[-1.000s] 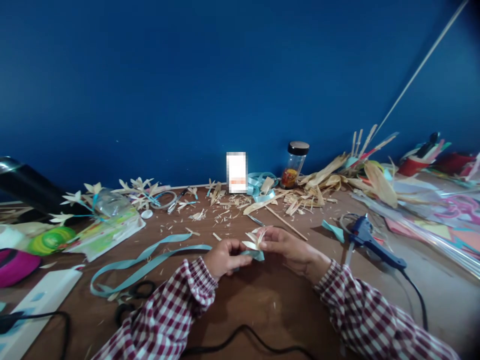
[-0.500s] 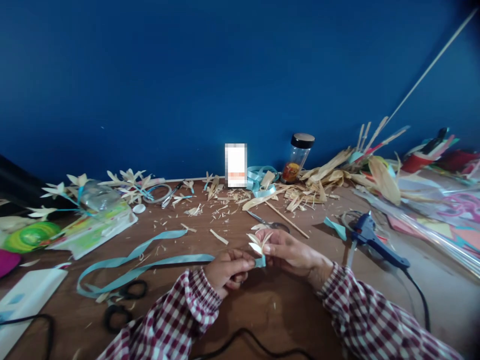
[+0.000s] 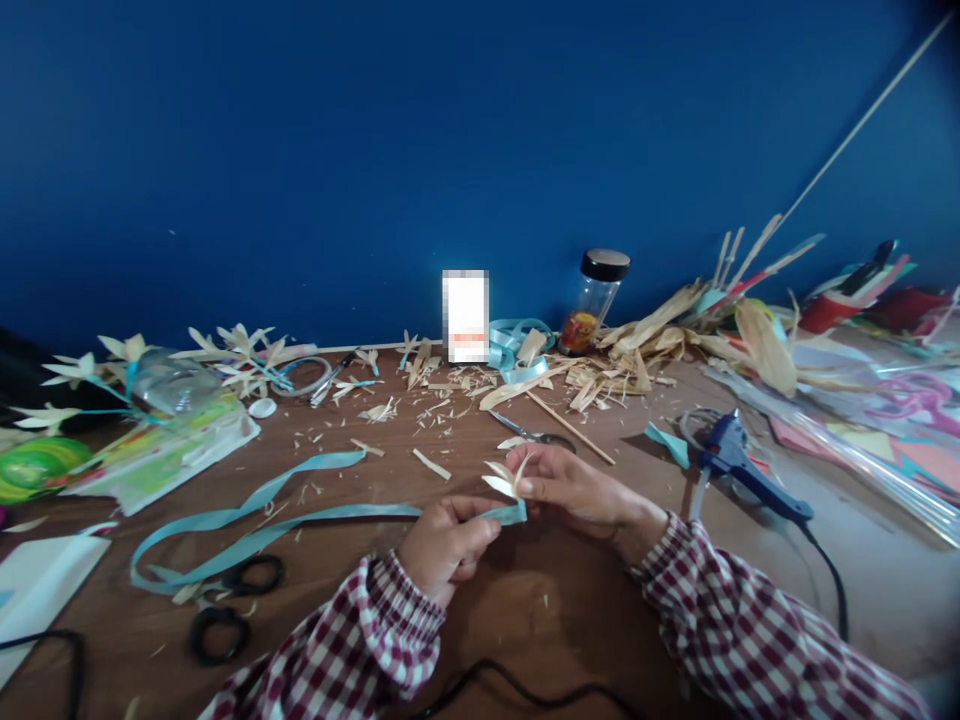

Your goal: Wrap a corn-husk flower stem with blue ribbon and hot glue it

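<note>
Between the thumb and fingers of my right hand [image 3: 574, 488] is a small corn husk flower [image 3: 504, 480] with pale, pointed petals. The flower's base has light blue ribbon [image 3: 352, 512] around it. My left hand [image 3: 454, 542] pinches that ribbon a short way left of the flower, and a piece of it shows stretched between the two hands. From my left hand the ribbon trails left across the table and loops back. Black-handled scissors [image 3: 217, 634] lie beside the loop, their blades partly under husk and ribbon.
A blue glue gun [image 3: 750, 472] with a cord lies right of my right hand. Husk scraps [image 3: 607, 380], a tilted jar [image 3: 592, 305] and a second pair of scissors [image 3: 536, 436] are farther back. Finished husk flowers [image 3: 247, 360] lie at the left. A black cable [image 3: 517, 680] crosses the front.
My left hand has slid left along the ribbon, away from the flower, so more ribbon shows between the hands. The whole view has shifted slightly.
</note>
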